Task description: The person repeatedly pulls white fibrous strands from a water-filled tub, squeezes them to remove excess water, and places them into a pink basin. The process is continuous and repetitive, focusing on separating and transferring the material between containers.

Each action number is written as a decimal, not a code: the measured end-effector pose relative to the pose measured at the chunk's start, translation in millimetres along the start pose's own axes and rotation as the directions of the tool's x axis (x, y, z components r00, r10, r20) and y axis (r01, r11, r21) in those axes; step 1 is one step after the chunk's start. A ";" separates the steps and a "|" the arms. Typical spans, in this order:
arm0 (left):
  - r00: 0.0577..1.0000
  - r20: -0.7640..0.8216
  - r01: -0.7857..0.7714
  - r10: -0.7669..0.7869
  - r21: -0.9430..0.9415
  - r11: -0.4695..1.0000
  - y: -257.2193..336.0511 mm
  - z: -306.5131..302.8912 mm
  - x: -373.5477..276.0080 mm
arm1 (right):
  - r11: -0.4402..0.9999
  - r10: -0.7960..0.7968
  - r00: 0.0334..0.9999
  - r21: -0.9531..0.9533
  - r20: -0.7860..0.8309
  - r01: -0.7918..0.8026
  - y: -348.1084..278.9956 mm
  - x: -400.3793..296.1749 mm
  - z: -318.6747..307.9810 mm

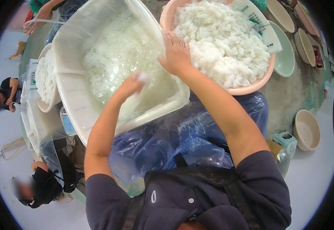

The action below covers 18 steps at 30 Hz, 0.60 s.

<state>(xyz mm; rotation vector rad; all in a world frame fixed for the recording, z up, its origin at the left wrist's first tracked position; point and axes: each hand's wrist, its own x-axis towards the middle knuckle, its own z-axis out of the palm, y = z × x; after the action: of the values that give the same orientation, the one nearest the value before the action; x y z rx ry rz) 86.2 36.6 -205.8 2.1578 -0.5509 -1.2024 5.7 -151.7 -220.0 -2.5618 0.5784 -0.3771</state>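
A large white tub (pixel 67 64), lined with clear plastic film, holds cloudy liquid and fine whitish strands (pixel 109 54). My left hand (pixel 131 86) is over the liquid, blurred, its fingers curled around a small white thing (pixel 142 76) too blurred to name. Between this tub and a round pink basin (pixel 259 86), my right hand (pixel 177 51) rests with fingers spread, beside the tub's rim and the basin's edge. The basin is heaped with white fluffy clumps (pixel 221 49). Whether the right fingertips touch the clumps cannot be told.
A smaller basin (pixel 44 107) of white material stands at left. A green basin (pixel 285 54) and a beige basin (pixel 306 130) are at right. Another person's hand (pixel 39 21) is at upper left; two people (pixel 47 187) (pixel 7 92) sit further left. Blue plastic (pixel 161 143) covers my lap.
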 end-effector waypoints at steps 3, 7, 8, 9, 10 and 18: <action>0.961 -0.166 -0.252 0.222 -0.196 0.948 9.5 -10.0 -17.0 | 0.998 -0.057 0.994 0.013 -0.093 0.059 4.2 -0.5 2.9; 0.996 -0.082 0.075 -0.039 0.509 0.857 -121.6 -51.5 -68.6 | 0.990 -0.118 0.971 0.054 -0.207 0.132 1.4 -4.6 0.8; 0.938 -0.027 0.296 -0.345 0.578 0.760 -114.9 -58.7 -91.9 | 0.990 -0.121 0.967 0.043 -0.224 0.134 6.0 -7.3 0.8; 0.997 -0.030 0.063 -0.064 0.789 0.611 -207.8 -83.8 -119.1 | 0.985 -0.142 0.960 0.060 -0.241 0.161 -0.3 -11.2 -0.4; 0.959 -0.099 0.257 -0.265 0.692 0.675 -195.2 -82.0 -123.7 | 0.986 -0.144 0.957 0.044 -0.253 0.160 3.0 -17.4 -1.6; 0.956 -0.278 -0.207 0.100 -0.391 0.897 37.6 -46.5 -160.2 | 0.398 -0.183 0.977 0.917 0.106 -0.025 -98.0 -129.5 -63.5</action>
<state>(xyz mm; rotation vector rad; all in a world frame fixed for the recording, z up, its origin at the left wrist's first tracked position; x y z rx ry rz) 43.2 120.7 -63.3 1.8225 -0.3126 -0.8496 -97.9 -39.0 -136.4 -1.4756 0.0726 -0.3369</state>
